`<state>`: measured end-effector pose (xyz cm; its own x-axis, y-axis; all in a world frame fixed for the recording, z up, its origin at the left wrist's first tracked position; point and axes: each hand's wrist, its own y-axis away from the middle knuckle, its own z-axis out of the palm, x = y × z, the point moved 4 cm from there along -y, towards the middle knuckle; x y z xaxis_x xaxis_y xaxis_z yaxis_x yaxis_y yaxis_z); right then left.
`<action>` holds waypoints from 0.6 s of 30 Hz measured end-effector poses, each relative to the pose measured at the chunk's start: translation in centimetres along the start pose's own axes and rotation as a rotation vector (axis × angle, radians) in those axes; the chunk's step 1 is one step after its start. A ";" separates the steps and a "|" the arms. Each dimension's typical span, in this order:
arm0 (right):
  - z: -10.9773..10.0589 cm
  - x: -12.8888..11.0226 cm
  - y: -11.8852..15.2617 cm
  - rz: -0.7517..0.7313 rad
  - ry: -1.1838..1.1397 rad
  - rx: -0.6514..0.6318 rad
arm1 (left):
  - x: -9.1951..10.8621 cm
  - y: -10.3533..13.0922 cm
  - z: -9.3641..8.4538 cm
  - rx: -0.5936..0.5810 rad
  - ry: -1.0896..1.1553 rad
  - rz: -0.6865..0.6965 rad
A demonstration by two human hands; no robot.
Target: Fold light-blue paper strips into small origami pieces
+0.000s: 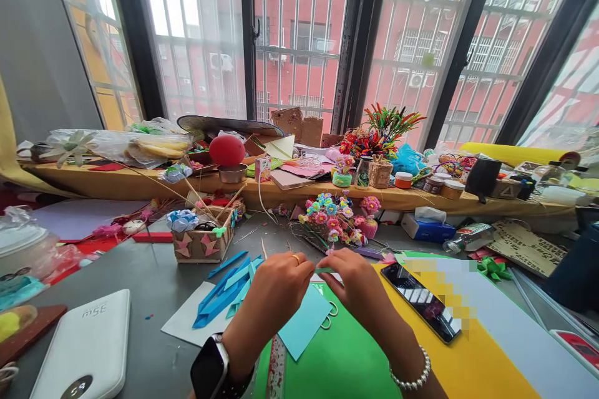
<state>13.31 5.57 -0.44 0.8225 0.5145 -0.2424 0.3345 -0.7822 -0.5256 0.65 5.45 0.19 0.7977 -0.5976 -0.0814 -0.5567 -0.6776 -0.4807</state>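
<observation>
My left hand [283, 280] and my right hand [350, 271] meet over the middle of the table, fingers bent inward and pinching. A small green-blue paper strip [322, 270] shows between the fingertips; most of it is hidden by the hands. Below them a light blue square of paper [306, 321] lies on a green sheet [341, 355]. Scissors [329, 322] poke out beside the square with only their handle loops showing. Near my left forearm are several folded blue paper strips [219, 299] on a white sheet [180, 318]. A patterned ruler [276, 368] lies by that forearm.
A phone [421, 302] rests on yellow paper [486, 355] at right. A white power bank [87, 343] lies at left. Behind stand a cardboard box [203, 246], crocheted flowers [334, 215] and a tissue box [428, 227]. A cluttered ledge [299, 193] runs below the windows.
</observation>
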 end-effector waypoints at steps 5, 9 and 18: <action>0.4 0.4 0.0 0.018 0.042 -0.044 | -0.5 0.2 -0.4 0.027 0.031 -0.002; 0.1 1.0 0.2 0.041 0.084 -0.039 | -1.2 0.3 -0.7 0.024 0.008 -0.044; -0.1 1.0 0.3 0.010 0.123 -0.020 | -0.9 0.0 -0.8 0.114 -0.004 -0.107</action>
<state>14.26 5.80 -0.73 0.8758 0.4603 -0.1450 0.3338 -0.7948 -0.5069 -0.21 5.66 0.93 0.8520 -0.5228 -0.0276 -0.4387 -0.6843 -0.5825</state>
